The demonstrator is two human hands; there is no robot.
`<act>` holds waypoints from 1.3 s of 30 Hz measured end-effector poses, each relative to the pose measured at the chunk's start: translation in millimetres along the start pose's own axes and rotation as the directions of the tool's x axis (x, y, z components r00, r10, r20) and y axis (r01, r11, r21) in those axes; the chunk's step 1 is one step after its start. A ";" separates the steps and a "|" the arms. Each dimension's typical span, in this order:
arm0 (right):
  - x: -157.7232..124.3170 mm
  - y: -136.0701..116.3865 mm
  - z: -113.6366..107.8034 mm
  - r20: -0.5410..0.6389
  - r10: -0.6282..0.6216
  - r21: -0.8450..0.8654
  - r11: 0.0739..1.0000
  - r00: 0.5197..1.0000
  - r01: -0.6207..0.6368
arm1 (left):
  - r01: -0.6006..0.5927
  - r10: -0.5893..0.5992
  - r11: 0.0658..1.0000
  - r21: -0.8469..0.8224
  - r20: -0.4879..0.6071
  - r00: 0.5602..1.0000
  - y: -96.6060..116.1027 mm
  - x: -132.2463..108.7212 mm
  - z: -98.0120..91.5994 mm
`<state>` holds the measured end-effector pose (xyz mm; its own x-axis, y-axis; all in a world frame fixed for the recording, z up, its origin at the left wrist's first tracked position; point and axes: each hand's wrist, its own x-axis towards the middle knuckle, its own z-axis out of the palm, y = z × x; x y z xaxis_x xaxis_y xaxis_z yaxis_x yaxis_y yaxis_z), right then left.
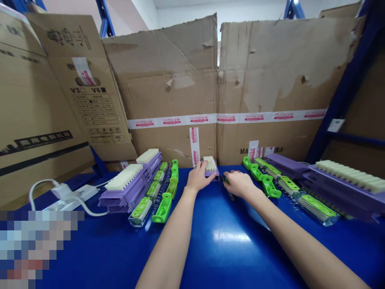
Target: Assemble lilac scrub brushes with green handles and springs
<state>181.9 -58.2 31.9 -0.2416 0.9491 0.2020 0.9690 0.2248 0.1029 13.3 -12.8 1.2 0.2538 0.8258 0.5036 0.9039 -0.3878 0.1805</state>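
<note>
Big sheets of brown cardboard (168, 88) are stood up along the back. In front of them, a shiny blue table (222, 257) is spread out. On the right side, long purple plastic parts with cream bristles (345, 188) are laid, and on the left side, a shorter pile of purple plastic parts with cream bristles (126, 196) is set. Beside each group, a row is made of clear boxes with green tops (141, 210) and bright green plastic holders (162, 208).

In the middle, the left hand (198, 176) is closed on a small purple plastic block with cream bristles (210, 164), near the cardboard. The block is held at its near end, with its long side pointed away toward the back. It is touched by the left hand, which is nearer.

The right hand (240, 184) is kept just to the right of the block, not touching it. Its fingers are curled round a little green and dark piece (226, 181); most of it is hidden, so its shape cannot be told.
</note>
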 end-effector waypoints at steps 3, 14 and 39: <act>0.0 1.6 3.7 0.012 0.018 0.034 0.999 1.000 -0.018 | 0.013 -0.013 1.000 -0.010 -0.005 1.000 1.2 -2.0 -1.2; 4.1 10.3 2.6 -0.335 0.270 0.218 0.954 0.903 -0.205 | 0.028 -0.027 0.999 0.020 -0.046 0.999 -0.7 -4.7 -1.3; 5.8 17.6 20.1 -0.278 0.297 0.178 0.950 0.913 -0.255 | 0.214 -0.225 0.954 0.210 0.032 0.974 35.9 -5.5 -1.6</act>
<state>198.6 -44.4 15.2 0.0526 0.8722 0.4863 0.9919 0.0108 -0.1267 43.8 -31.9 6.3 0.0548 0.9046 0.4226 0.9890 -0.1075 0.1020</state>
